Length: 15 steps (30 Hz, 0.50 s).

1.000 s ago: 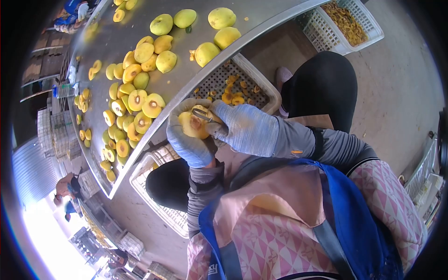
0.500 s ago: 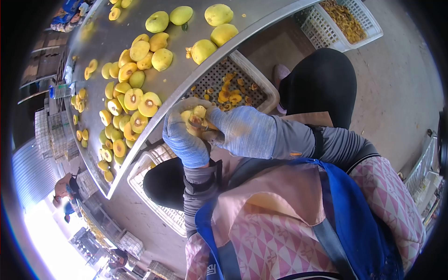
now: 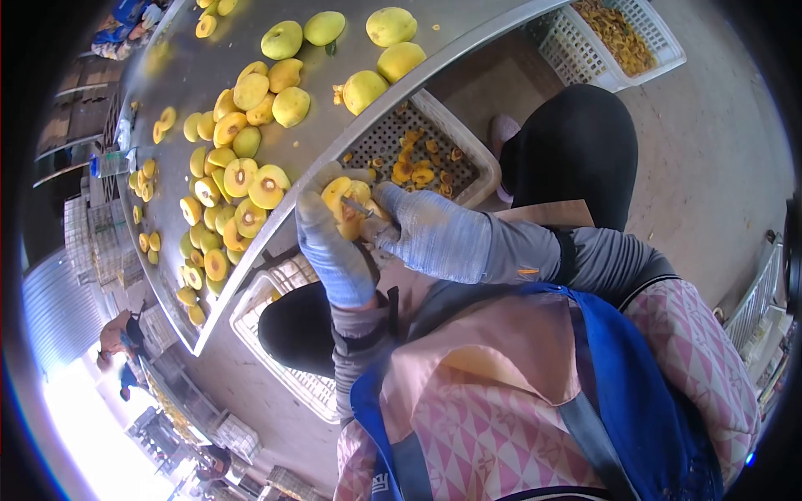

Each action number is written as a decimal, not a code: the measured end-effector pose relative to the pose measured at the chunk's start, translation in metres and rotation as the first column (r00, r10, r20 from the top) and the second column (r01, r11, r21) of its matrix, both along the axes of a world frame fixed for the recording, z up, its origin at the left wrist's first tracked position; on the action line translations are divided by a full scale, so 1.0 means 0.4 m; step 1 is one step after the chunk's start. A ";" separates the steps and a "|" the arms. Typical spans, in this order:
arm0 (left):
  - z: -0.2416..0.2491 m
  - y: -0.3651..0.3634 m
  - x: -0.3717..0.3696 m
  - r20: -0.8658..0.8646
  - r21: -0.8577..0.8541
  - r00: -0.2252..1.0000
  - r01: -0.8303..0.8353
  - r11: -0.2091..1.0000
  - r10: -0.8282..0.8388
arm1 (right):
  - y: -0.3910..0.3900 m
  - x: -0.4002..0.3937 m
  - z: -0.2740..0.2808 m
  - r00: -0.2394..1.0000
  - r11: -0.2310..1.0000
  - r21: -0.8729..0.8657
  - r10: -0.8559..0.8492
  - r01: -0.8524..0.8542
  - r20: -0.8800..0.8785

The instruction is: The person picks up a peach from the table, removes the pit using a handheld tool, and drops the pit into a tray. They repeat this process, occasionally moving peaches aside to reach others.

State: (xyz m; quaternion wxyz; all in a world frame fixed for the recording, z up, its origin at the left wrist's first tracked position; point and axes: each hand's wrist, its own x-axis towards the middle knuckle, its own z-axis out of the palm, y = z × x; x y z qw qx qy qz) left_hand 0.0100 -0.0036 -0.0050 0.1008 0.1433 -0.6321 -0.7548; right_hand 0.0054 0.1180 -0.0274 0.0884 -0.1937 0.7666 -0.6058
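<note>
My left hand, in a blue-grey knit glove, is closed around a cut yellow peach. Its open face, with a reddish-brown hollow, is turned toward my right hand. That hand, in a similar glove, is closed on a small metal pitting knife. The blade lies at the peach's hollow, and the handle is hidden in my fingers. Just beyond both hands, a plastic crate holds orange scraps and pits.
On the metal table lie whole peaches and many cut halves. Another crate of scraps stands at the upper right. A white basket sits by my knee below the table edge. Another person is far off at left.
My right hand has drawn slightly back and down from the peach. The peach has turned in my left hand, so more of its cut face and the blade shows.
</note>
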 end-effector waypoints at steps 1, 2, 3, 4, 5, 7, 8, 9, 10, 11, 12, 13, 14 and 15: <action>0.007 -0.006 0.004 0.055 0.092 0.998 -0.021 0.996 0.016 | 0.004 0.000 0.011 1.000 1.000 -0.003 0.004 -0.004 0.003; 0.007 -0.012 0.004 0.055 0.090 0.998 -0.022 0.996 0.017 | 0.017 -0.002 0.027 0.998 0.997 0.057 0.050 -0.052 0.027; 0.004 -0.017 0.005 0.073 0.106 0.997 -0.019 0.994 0.011 | 0.027 -0.004 0.042 0.994 0.988 0.117 0.094 -0.100 0.054; 0.002 -0.018 0.004 0.089 0.123 0.996 -0.016 0.992 0.005 | 0.033 -0.007 0.045 0.994 0.988 0.117 0.092 -0.098 0.054; 0.001 -0.017 0.004 0.089 0.124 0.996 -0.015 0.992 0.003 | 0.040 -0.011 0.046 0.992 0.979 0.162 0.124 -0.125 0.019; 0.000 -0.014 0.005 0.053 0.019 0.998 -0.021 1.000 0.020 | 0.043 -0.014 0.045 0.988 0.967 0.206 0.157 -0.151 -0.014; -0.003 -0.010 0.005 0.053 0.018 0.998 -0.018 1.000 0.017 | 0.044 -0.013 0.043 0.987 0.973 0.168 0.163 -0.160 0.001; -0.007 -0.004 0.007 0.030 -0.047 0.998 -0.060 0.997 0.062 | 0.044 -0.012 0.040 0.986 0.977 0.129 0.168 -0.169 0.017; -0.011 0.000 0.008 0.003 -0.109 0.994 -0.106 0.988 0.107 | 0.044 -0.012 0.035 0.986 0.978 0.128 0.165 -0.166 0.017; -0.013 -0.002 0.009 0.004 -0.110 0.995 -0.102 0.989 0.103 | 0.041 -0.012 0.028 0.985 0.985 0.038 0.165 -0.166 0.043; -0.015 -0.005 0.009 0.003 -0.099 0.997 -0.083 0.992 0.083 | 0.040 -0.012 0.025 0.983 0.985 -0.052 0.168 -0.165 0.068; -0.018 -0.008 0.010 0.002 -0.089 0.998 -0.064 0.994 0.065 | 0.041 -0.012 0.026 0.983 0.985 -0.052 0.168 -0.165 0.068; -0.021 -0.011 0.009 0.002 -0.089 0.998 -0.065 0.994 0.065 | 0.042 -0.013 0.029 0.978 0.983 -0.047 0.181 -0.178 0.101; -0.023 -0.014 0.006 0.020 -0.107 0.997 -0.072 0.992 0.074 | 0.043 -0.015 0.034 0.972 0.981 -0.042 0.194 -0.190 0.132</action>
